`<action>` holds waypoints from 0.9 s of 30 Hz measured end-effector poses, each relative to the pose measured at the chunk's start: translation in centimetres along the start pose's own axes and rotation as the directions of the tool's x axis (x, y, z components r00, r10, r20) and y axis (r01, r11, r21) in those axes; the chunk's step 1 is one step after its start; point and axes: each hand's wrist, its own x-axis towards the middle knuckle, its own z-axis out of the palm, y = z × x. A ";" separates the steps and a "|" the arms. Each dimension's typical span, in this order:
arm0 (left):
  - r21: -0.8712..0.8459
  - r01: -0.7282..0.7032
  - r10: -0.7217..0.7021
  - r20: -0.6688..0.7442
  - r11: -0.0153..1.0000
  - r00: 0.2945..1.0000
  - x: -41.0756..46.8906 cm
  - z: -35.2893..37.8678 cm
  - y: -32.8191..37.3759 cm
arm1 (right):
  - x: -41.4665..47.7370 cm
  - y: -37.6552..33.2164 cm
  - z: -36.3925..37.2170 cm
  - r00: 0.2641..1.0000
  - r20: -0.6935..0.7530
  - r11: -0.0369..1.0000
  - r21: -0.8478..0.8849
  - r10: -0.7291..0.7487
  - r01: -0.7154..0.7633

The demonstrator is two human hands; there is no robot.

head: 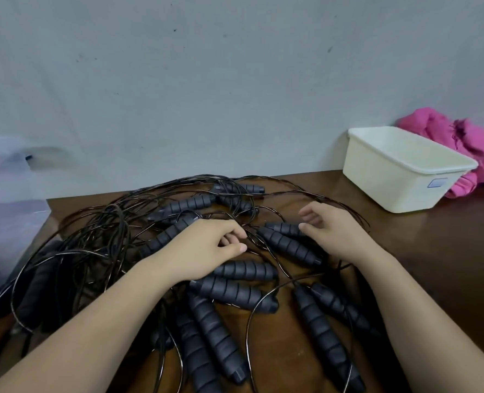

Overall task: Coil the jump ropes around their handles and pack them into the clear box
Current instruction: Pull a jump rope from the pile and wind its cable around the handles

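Note:
A tangled heap of black jump ropes (116, 231) with several ribbed dark grey handles (235, 290) covers the brown table (433, 251). My left hand (206, 248) lies over the middle of the heap, its fingers curled among thin cords; whether it pinches one is unclear. My right hand (331, 231) hovers just right of it, fingers loosely bent, above a pair of handles (289, 242). The whitish plastic box (405, 168) stands at the far right of the table, with nothing visible inside.
A pink garment (473, 146) lies behind and beside the box. A clear plastic bag (8, 194) sits off the table's left edge. A grey wall rises right behind the table. Bare tabletop shows to the right of the heap.

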 end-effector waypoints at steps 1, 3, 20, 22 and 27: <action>-0.003 -0.001 0.001 -0.005 1.000 1.000 0.0 0.1 0.0 | -0.2 0.1 -0.1 1.000 -0.013 1.000 0.007 0.004 -0.004; -0.015 -0.005 0.005 -0.014 1.000 1.000 0.0 0.2 0.0 | -0.7 0.3 -0.4 0.999 -0.039 1.000 0.014 0.017 -0.017; 0.027 -0.026 0.027 -0.044 0.999 0.999 0.0 1.0 -0.1 | -11.8 7.9 -6.5 0.903 -0.151 0.883 -0.198 0.402 -0.426; 0.024 -0.026 0.027 -0.046 0.999 0.999 -0.1 1.0 0.0 | -12.9 8.3 -6.0 0.893 -0.160 0.867 -0.221 0.420 -0.447; 0.027 -0.030 0.031 -0.053 0.999 0.998 -0.2 1.1 0.1 | -13.1 7.7 -4.4 0.885 -0.220 0.871 -0.191 0.411 -0.452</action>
